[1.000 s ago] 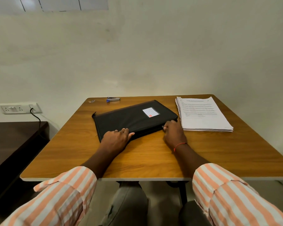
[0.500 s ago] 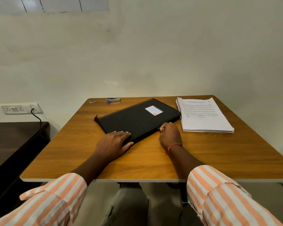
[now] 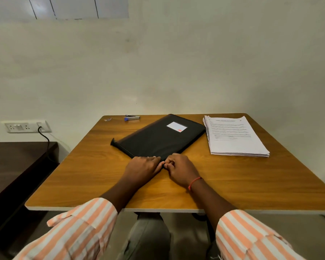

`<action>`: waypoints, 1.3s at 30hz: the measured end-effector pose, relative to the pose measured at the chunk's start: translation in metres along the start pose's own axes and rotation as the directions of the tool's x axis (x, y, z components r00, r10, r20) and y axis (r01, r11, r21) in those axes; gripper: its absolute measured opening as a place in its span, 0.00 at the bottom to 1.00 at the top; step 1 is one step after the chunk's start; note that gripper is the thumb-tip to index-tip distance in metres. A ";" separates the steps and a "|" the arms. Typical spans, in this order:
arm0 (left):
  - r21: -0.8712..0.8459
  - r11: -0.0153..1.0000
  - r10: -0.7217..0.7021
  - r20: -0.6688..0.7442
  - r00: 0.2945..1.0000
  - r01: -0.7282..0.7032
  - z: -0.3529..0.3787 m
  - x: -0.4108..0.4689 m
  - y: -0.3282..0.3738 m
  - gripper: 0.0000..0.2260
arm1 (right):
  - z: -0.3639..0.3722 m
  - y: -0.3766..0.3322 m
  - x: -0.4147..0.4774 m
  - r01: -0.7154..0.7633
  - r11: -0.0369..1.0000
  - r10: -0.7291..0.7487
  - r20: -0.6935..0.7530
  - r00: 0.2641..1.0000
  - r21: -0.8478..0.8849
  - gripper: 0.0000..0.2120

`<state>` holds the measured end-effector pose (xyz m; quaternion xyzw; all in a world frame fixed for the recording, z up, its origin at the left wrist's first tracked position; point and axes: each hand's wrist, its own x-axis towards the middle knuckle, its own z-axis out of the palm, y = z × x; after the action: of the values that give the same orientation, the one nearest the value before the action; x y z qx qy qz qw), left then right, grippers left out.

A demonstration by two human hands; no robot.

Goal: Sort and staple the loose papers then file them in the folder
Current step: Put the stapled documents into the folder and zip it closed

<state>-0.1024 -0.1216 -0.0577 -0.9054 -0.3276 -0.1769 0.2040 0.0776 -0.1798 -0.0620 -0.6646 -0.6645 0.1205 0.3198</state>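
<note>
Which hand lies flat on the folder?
The left hand, fingers straight on the black folder; the right hand is curled, pinching its near corner.

Folder (image 3: 158, 139): middle of the bench (image 3: 251, 184), askew (one corner toward the person).
Papers (image 3: 233, 136): stacked just right of the folder.
Stapler (image 3: 132, 117): far edge, behind the folder.
Left hand (image 3: 143, 166), right hand (image 3: 182, 167): side by side at the folder's near corner.

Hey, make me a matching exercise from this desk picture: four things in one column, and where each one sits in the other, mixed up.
1 stapler
2 black folder
3 paper stack
4 wall socket

A right side of the table
B on the wall, left of the table
C table's far edge, towards the left
D table's centre, lying diagonally

Pairs: 1-C, 2-D, 3-A, 4-B
</note>
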 end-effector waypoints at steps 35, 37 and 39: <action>0.146 0.754 -0.656 0.224 0.721 0.641 0.013 0.020 -0.058 0.34 | -0.011 0.012 0.007 -0.502 0.839 0.539 -0.438 0.719 0.209 0.03; 0.147 0.747 -0.664 0.221 0.714 0.649 0.010 0.022 -0.052 0.34 | -0.010 0.011 0.004 -0.513 0.838 0.537 -0.453 0.712 0.187 0.04; 0.139 0.754 -0.655 0.224 0.721 0.642 0.009 0.025 -0.046 0.34 | -0.008 0.010 0.002 -0.507 0.848 0.519 -0.435 0.736 0.154 0.06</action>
<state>-0.1132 -0.0717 -0.0425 -0.7430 -0.6515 -0.1087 0.1079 0.0900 -0.1792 -0.0613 -0.8266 -0.3588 0.0510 0.4307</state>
